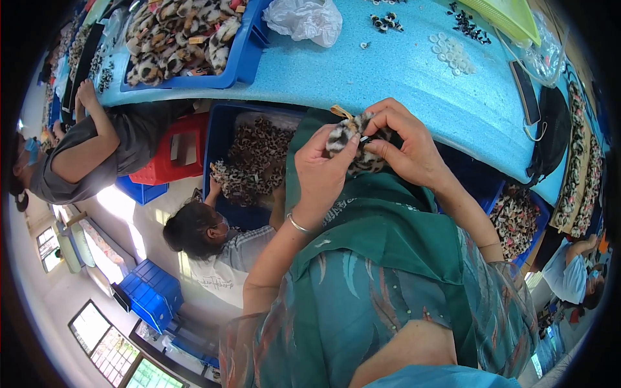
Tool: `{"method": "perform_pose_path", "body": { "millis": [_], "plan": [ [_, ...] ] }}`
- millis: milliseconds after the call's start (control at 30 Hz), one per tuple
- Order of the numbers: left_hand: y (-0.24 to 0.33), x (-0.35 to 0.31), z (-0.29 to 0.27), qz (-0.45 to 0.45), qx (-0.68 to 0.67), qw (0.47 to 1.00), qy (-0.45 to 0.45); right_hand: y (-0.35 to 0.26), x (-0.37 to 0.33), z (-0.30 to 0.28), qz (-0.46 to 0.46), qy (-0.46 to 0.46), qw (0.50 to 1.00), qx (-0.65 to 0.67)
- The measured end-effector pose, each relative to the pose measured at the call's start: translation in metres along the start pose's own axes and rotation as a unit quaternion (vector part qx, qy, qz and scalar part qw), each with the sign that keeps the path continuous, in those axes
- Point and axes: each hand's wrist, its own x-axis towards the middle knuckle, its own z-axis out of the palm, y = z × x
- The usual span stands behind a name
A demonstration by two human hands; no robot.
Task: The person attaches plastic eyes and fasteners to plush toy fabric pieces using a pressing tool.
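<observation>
Left hand (325,155): fingers curled, thumb pressing in; pinches the near-left side of the plush piece.
Right hand (406,142): thumb and bent forefinger close together, pinching the right side of the same piece; exact fingertip contact partly hidden.
Plush piece (340,137): between both hands, off the tabletop edge, above the lap; cream, black and brown spotted fur.
Small white-and-dark part (365,140): between the thumbs, at the fur; too small to tell what it is.
Yellow-tan strip (341,112): sticks up from the piece, just beyond the left fingertips.
Handling: likely light, soft, squashy, not fragile; fur may hide small parts and slide a bit under fingertips.
Where to hold: best by the padded body, one hand each side, thumbs near the small part; strip looks a poor grip.
Green apron (394,226): below the hands, over the lap.
Tabletop (388,74): just beyond the hands, speckled blue.
White rings (451,54): beyond and right of the hands, beside loose black bits (471,27).
Blue tub (240,76): beyond and left, full of spotted plush.
Co-worker (197,226): left of the hands, reaching into a low blue bin (208,152).
</observation>
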Motion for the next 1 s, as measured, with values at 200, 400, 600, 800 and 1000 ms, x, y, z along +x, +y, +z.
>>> {"method": "perform_pose_path", "body": {
  "millis": [200,400,600,800,1000],
  "plan": [
    [-0.004,-0.003,-0.004,0.16,0.088,0.983,-0.028,0.003,-0.004,0.005,0.011,0.04,0.999,-0.004],
    [0.012,0.002,-0.005,0.311,0.166,0.933,-0.07,0.007,-0.011,0.0,-0.061,0.067,0.995,0.048],
    [0.018,0.0,-0.004,0.454,0.238,0.855,-0.071,0.011,-0.015,-0.002,-0.304,0.045,0.949,-0.066],
    [0.015,-0.007,0.001,0.468,0.216,0.851,-0.095,0.009,-0.022,0.003,-0.312,0.078,0.946,-0.041],
    [0.002,-0.015,0.009,0.28,0.1,0.949,-0.106,0.019,-0.029,0.002,-0.228,0.111,0.967,0.022]
  ]
}}
